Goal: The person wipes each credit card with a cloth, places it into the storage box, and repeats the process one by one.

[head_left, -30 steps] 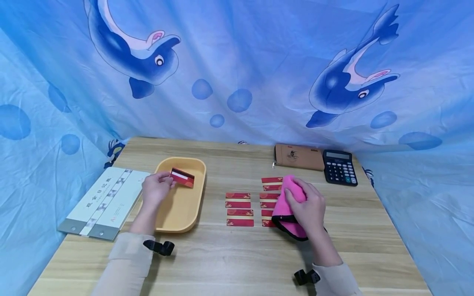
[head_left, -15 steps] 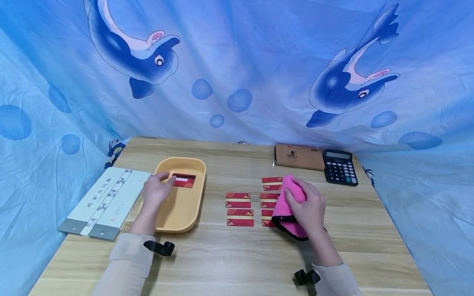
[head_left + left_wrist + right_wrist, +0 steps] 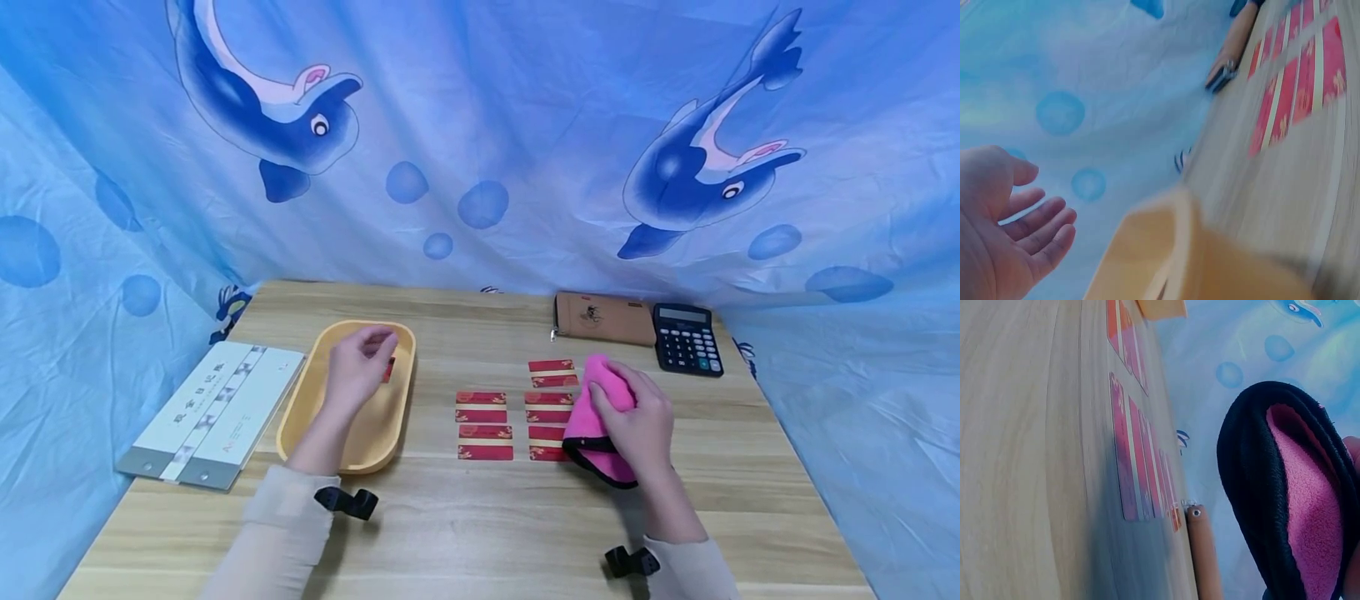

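Observation:
Above the yellow tray (image 3: 300, 417) is the left hand (image 3: 358, 367), empty, its fingers loosely bent in the left wrist view (image 3: 1016, 231). A red card (image 3: 387, 370) lies in the tray, partly hidden behind that hand. The right hand (image 3: 637, 421) grips a folded pink cloth with black edging (image 3: 600, 400), which fills the right side of the right wrist view (image 3: 1310, 506). Several red and gold cards (image 3: 481, 407) lie on the table in two columns, left of the cloth; the cloth slightly overlaps the nearer ones of the right column (image 3: 548, 407).
A pale booklet (image 3: 225, 408) lies left of the tray, close beside it. At the back right are a brown wallet (image 3: 606, 318) and a black calculator (image 3: 687, 340), side by side. Blue curtains (image 3: 480, 125) with dolphins hang behind the wooden table (image 3: 480, 525).
The left hand has let go of the card, which now lies in the tray, and has moved right over it. Slightly rightward, the right hand has shifted with the cloth.

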`<state>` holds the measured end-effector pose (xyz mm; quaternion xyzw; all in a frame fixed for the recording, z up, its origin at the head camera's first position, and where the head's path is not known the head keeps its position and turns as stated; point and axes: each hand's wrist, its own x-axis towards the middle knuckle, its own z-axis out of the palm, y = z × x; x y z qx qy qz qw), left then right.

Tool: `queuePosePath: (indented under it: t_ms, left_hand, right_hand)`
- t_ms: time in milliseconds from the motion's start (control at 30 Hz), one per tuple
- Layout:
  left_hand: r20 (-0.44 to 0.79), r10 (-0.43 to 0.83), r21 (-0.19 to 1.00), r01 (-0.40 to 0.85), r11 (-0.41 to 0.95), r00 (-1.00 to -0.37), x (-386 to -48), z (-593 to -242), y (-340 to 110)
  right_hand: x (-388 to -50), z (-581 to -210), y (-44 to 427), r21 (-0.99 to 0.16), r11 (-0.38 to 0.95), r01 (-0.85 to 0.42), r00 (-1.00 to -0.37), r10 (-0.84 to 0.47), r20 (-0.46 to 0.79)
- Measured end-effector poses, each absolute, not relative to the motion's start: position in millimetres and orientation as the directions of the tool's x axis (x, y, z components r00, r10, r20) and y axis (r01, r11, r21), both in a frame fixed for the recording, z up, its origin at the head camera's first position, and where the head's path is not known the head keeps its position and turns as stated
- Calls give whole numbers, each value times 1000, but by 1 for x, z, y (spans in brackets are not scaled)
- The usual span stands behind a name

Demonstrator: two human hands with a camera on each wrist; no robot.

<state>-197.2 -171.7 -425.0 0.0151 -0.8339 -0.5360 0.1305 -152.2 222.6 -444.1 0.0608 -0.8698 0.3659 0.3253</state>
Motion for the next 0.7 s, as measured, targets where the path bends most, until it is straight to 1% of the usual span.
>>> queuePosePath:
  t_ms: [100,200,300,400,567,700]
  left_hand:
    - [269,-102,887,205,414,-958,-199,-425,-152]
    - [284,-15,876,253,411,-959,-199,-426,-131]
    - [253,61,877,256,406,-966,-196,-429,-112]
    - [235,108,871,259,417,-966,-194,-436,-95]
    - [225,149,871,267,413,-963,-191,-450,-71]
    - [188,164,881,240,409,-969,-195,-465,-56]
  right_hand:
    - [-151,-446,227,-608,723,-328,-790,144,597]
    - [-149,-447,231,-624,720,-304,-803,158,574]
    - [-147,-448,234,-634,719,-286,-815,165,556]
    - [-145,-450,239,-637,723,-268,-822,174,543]
    - [-143,-450,246,-629,737,-248,-814,193,547]
    - [-143,-449,252,-625,742,-242,-808,203,554]
